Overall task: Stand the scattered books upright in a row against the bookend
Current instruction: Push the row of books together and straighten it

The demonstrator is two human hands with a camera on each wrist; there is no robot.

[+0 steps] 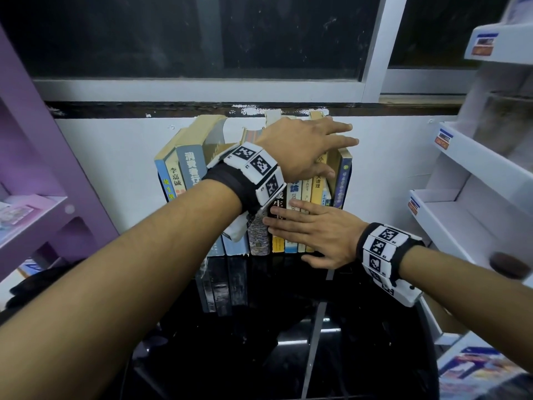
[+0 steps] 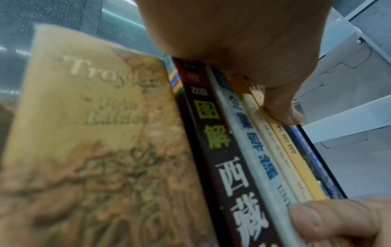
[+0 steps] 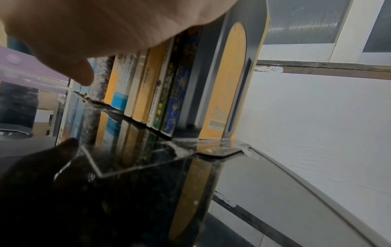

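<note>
Several books stand spine-out in a row on a glossy black table against a white wall. The leftmost books lean to the left. My left hand lies over the tops of the right-hand books with straight fingers, its thumb against a yellow spine. My right hand presses flat on the lower spines, fingers pointing left, thumb on the table. A grey metal bookend stands at the row's right end next to a dark blue book. A brown-spined book stands in the middle.
A purple shelf unit stands on the left. White display racks are close on the right, with a magazine below them. A dark window is above the wall. The table in front of the books reflects them.
</note>
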